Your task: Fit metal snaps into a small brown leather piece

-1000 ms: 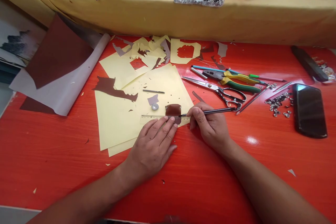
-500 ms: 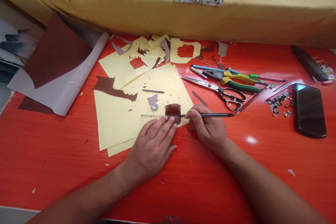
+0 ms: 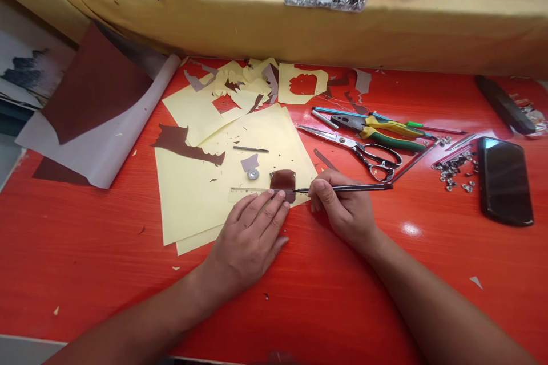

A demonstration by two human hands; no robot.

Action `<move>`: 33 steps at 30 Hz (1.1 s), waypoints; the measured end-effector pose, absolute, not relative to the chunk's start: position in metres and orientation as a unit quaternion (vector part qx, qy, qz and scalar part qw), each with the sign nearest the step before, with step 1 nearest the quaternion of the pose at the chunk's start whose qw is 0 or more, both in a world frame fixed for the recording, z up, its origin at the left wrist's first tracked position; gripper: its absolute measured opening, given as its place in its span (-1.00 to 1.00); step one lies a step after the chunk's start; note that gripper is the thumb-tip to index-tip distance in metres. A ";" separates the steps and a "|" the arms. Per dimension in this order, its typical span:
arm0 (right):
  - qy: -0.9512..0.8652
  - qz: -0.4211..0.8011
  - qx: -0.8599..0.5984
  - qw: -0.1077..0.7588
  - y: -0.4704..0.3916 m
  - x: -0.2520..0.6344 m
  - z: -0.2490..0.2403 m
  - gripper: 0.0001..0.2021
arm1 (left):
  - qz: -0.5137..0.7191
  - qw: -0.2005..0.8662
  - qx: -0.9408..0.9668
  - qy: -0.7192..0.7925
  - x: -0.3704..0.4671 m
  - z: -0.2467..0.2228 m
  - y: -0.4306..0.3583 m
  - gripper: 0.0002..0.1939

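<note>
My left hand (image 3: 252,234) lies flat with its fingers spread, the fingertips pressing a clear ruler (image 3: 240,194) across the lower part of a small brown leather piece (image 3: 282,178). In my right hand (image 3: 340,202) is a thin black pen (image 3: 363,187), pinched between thumb and fingers. Its tip is at the right edge of the leather piece, along the ruler. Cream paper sheets (image 3: 188,199) lie beneath. Just above the ruler sit a round metal disc (image 3: 253,174) and a grey scrap (image 3: 249,162).
Scissors (image 3: 342,140), pliers (image 3: 385,130) and loose metal snaps (image 3: 454,171) lie to the right, beside a black phone (image 3: 506,179). A brown leather roll (image 3: 98,85) rests at the left. Paper scraps (image 3: 240,82) are piled at the back.
My right hand has shifted slightly to the right with the pen, whose tip is a little farther from my left fingertips. My left hand has stayed in place.
</note>
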State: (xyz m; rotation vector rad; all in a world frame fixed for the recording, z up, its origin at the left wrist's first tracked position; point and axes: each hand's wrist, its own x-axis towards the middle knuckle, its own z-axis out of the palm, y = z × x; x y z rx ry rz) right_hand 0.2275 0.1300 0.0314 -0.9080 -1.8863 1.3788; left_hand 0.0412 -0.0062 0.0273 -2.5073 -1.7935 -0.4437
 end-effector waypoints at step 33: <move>-0.670 0.563 -0.333 0.351 0.129 0.228 0.027 -0.62 | -0.168 0.033 -0.799 -0.576 0.042 0.028 -0.008 -0.53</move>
